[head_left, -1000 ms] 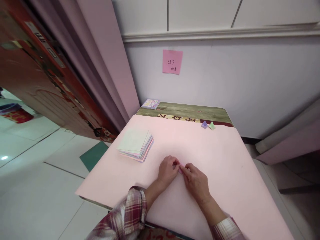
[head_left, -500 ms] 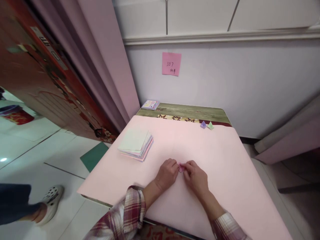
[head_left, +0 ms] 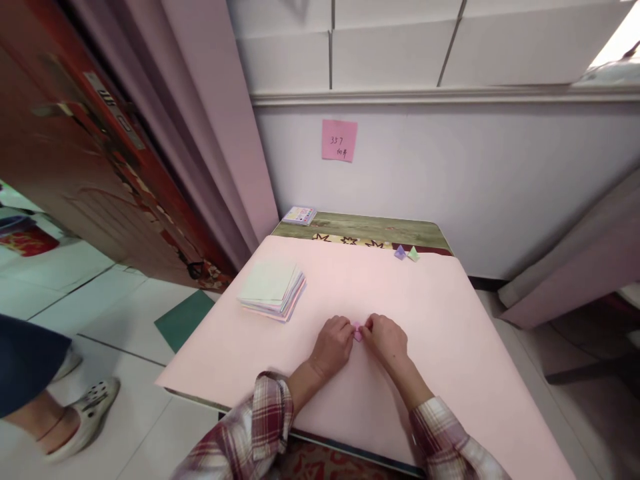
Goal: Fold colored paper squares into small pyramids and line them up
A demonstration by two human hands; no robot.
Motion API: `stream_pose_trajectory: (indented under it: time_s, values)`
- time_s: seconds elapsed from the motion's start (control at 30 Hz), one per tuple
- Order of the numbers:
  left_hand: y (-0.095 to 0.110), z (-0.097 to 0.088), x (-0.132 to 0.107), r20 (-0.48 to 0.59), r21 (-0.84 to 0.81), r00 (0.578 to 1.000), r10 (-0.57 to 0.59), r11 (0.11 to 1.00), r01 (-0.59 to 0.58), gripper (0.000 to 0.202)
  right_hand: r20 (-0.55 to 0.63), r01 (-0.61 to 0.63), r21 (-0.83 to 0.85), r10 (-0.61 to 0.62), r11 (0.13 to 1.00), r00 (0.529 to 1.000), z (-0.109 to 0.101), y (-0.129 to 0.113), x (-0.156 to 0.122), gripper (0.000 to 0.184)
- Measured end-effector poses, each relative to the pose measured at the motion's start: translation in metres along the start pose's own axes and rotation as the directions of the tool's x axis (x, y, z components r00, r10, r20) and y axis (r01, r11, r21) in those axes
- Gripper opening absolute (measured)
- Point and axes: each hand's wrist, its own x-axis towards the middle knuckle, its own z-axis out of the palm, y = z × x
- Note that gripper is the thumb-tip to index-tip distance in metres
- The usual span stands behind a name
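Between my two hands is a small piece of folded pink paper (head_left: 357,332), low over the pink-covered table (head_left: 400,300). My left hand (head_left: 334,345) pinches its left side with the fingers curled closed. On the other side my right hand (head_left: 385,340) grips it between thumb and forefinger. My fingers cover part of the paper, so its full shape cannot be made out. Near the table's far edge stand a purple folded paper piece (head_left: 400,253) and a light green one (head_left: 413,254), side by side.
A stack of coloured paper sheets (head_left: 273,290) lies to the left on the table. At the back left corner is a small packet (head_left: 300,215). A pink note (head_left: 339,141) hangs on the wall. Another person's foot in a white clog (head_left: 93,410) is on the floor at left.
My right hand has shifted slightly up and left, its fingers still on the pink paper. The other person's leg has moved, and the view has tilted up a little.
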Motion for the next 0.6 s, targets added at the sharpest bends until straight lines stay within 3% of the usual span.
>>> stream_pose_trajectory:
  time_s: [0.17,0.43,0.6]
  values:
    - [0.003,0.0,-0.001,-0.011,0.015,1.0,-0.024,1.0,0.024,0.017,-0.008,-0.009,-0.001,0.009,1.0,1.0,0.002,0.0,-0.002,0.017]
    - [0.008,-0.004,-0.003,-0.034,-0.027,0.998,-0.051,0.998,0.05,0.017,0.015,-0.053,0.396,0.052,0.917,0.999,0.016,0.01,-0.001,0.012]
    - [0.012,-0.012,-0.001,-0.007,-0.064,0.999,-0.045,0.997,0.045,0.011,-0.007,-0.051,0.577,0.067,0.815,0.998,0.017,0.012,-0.005,0.023]
